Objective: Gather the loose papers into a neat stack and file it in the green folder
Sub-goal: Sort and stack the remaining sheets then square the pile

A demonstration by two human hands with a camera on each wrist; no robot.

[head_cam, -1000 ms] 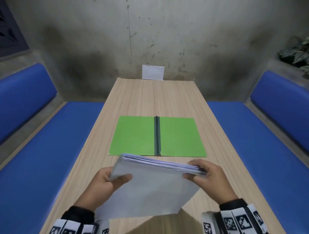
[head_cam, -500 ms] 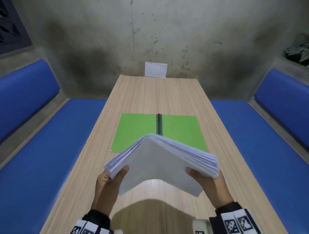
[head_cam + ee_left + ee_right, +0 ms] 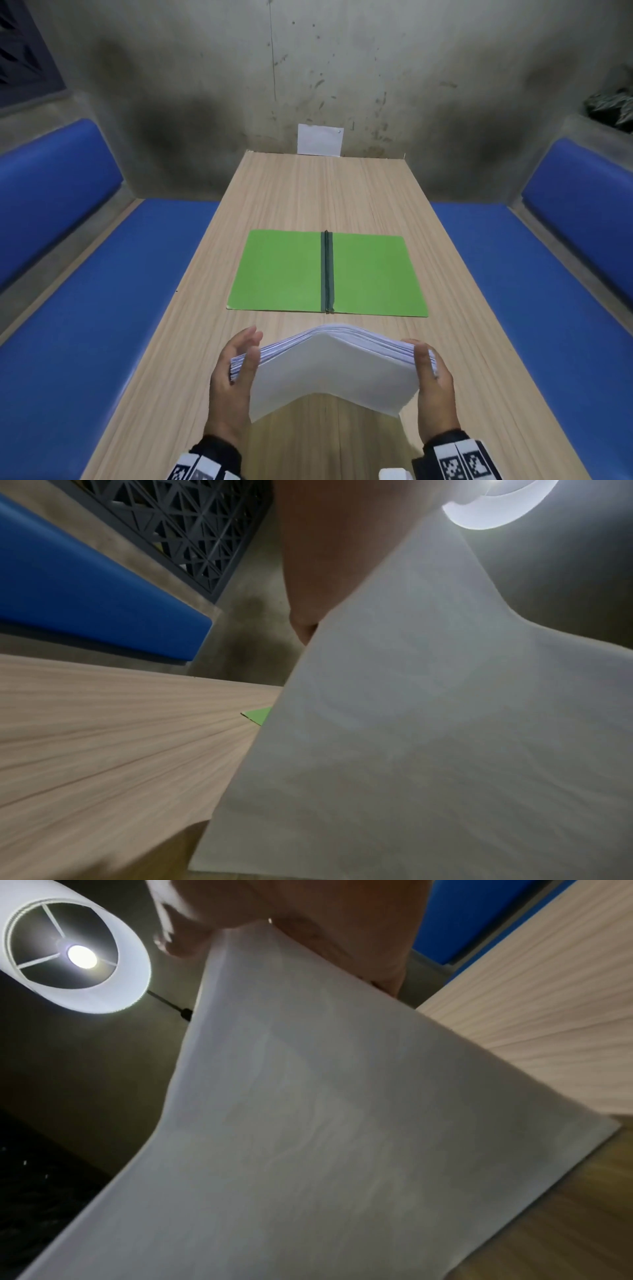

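Note:
A thick stack of white papers [image 3: 329,370] is held over the near end of the wooden table [image 3: 325,192], bowed upward in the middle. My left hand [image 3: 245,356] grips its left edge, thumb on the near face and fingers behind. My right hand [image 3: 428,363] grips the right edge the same way. The green folder [image 3: 284,270] lies open and flat just beyond the stack, its dark spine in the centre. In the left wrist view the paper stack [image 3: 428,737] fills the right side and a corner of the folder [image 3: 258,718] peeks out. The right wrist view shows mostly the paper stack [image 3: 308,1123].
Blue padded benches [image 3: 102,308] run along both sides of the table. A small white card [image 3: 319,139] leans on the stained wall at the far end. A lit round lamp [image 3: 77,955] hangs overhead.
The stack has come down and back toward me, off the folder's near edge. Both hands have slid to its side edges. The folder has not moved.

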